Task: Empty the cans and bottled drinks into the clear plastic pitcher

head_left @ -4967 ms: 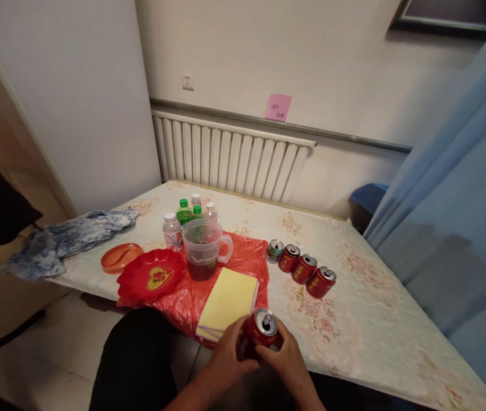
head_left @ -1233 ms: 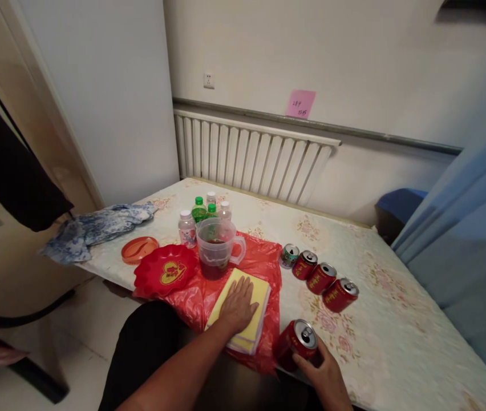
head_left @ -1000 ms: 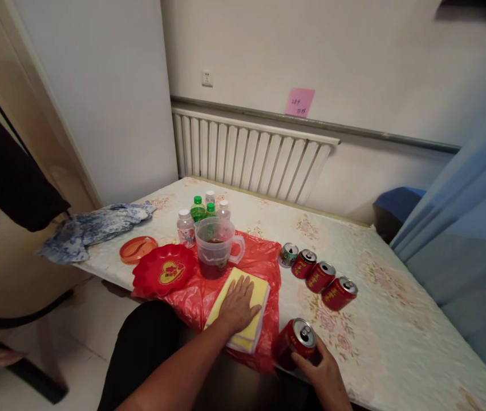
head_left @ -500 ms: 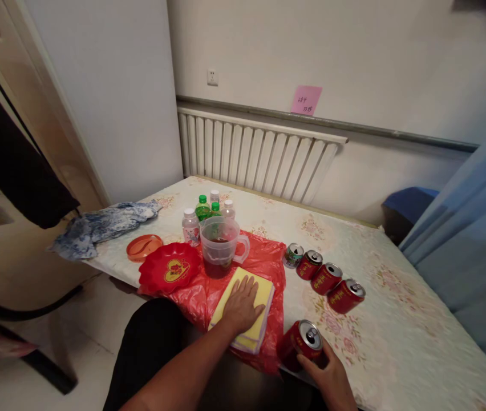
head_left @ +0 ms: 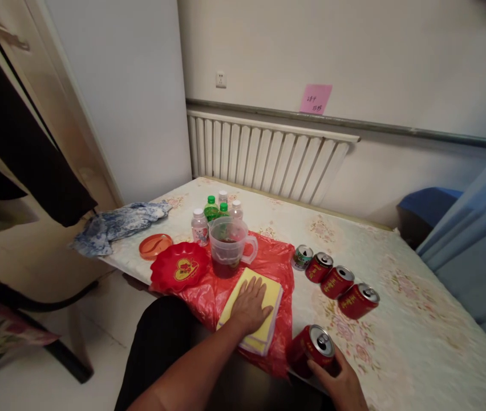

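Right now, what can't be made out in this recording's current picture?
All in the head view:
Middle of the yellow stack: under the left hand.
Right side of the nearest red can: behind the right hand.
Base of the nearer green-capped bottle: behind the cloudy jug.
Writing on the pink note: too small to read surely.
Patterned fabric, lower left: cut off by the left edge.

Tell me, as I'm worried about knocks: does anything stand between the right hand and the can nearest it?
Nothing visible does: the right hand holds the red can directly. The row of four cans stands farther back, apart.
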`<state>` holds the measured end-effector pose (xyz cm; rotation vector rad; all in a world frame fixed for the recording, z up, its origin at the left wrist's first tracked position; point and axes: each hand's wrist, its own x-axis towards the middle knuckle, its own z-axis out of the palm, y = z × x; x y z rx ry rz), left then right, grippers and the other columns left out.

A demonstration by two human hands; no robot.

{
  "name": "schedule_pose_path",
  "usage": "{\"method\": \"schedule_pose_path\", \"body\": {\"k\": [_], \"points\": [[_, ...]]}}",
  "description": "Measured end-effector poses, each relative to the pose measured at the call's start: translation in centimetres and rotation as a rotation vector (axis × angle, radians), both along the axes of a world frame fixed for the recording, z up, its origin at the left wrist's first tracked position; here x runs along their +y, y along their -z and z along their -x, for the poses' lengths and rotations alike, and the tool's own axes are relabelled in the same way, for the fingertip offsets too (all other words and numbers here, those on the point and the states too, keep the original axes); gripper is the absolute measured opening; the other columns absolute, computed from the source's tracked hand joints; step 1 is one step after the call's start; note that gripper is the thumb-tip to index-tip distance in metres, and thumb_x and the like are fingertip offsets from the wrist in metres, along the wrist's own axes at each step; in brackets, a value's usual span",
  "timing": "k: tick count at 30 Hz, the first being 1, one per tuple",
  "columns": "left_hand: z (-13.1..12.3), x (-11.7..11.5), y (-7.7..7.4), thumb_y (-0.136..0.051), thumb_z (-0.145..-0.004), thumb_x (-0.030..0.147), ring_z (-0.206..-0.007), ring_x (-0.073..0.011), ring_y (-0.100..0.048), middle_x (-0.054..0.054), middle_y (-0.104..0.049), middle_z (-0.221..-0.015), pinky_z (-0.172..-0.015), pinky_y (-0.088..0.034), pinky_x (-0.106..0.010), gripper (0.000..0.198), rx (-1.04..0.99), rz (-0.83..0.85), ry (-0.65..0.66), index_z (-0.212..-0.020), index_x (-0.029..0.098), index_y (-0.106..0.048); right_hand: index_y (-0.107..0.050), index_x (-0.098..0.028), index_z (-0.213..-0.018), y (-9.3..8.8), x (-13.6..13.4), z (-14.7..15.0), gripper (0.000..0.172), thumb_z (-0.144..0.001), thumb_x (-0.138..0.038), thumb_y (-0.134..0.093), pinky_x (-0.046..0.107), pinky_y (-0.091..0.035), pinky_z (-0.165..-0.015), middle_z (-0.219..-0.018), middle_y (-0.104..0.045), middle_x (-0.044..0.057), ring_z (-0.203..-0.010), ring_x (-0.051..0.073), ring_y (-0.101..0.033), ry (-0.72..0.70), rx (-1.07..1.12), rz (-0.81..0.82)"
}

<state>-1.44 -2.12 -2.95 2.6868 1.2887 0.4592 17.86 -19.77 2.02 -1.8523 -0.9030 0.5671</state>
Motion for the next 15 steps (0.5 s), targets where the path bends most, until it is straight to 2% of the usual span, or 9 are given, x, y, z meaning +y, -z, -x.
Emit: {"method": "schedule_pose_path", "body": {"k": [6,15], "points": [[0.2,-0.2,-0.2,-0.034,-0.094,0.061,-0.147,-0.0279,-0.023,-0.012,-0.034,-0.157,-0.12,-0.02,-0.048,0.07,0.0,-0.006,0.001,-0.147,0.016,-0.038,-0.071,-0.018,-0.103,0.0,-0.3,0.7,0.059,-0.055,-0.052,-0.072,0.037,-0.056,-0.088,-0.095,-0.077,0.007,-0.099,0.033,-0.069,0.012,-0.022,-0.004],[0.3,-0.2,-0.2,-0.034,-0.094,0.061,-0.147,-0.0277,-0.024,-0.011,-0.034,-0.157,-0.12,-0.019,-0.047,0.07,0.001,-0.006,-0.002,-0.148,0.016,-0.037,-0.072,-0.018,-0.1,0.1,-0.1,-0.6,0.061,-0.049,-0.05,-0.076,0.038,-0.057,-0.085,-0.093,-0.078,0.007,-0.098,0.034,-0.07,-0.023,0.007,0.044]]}}
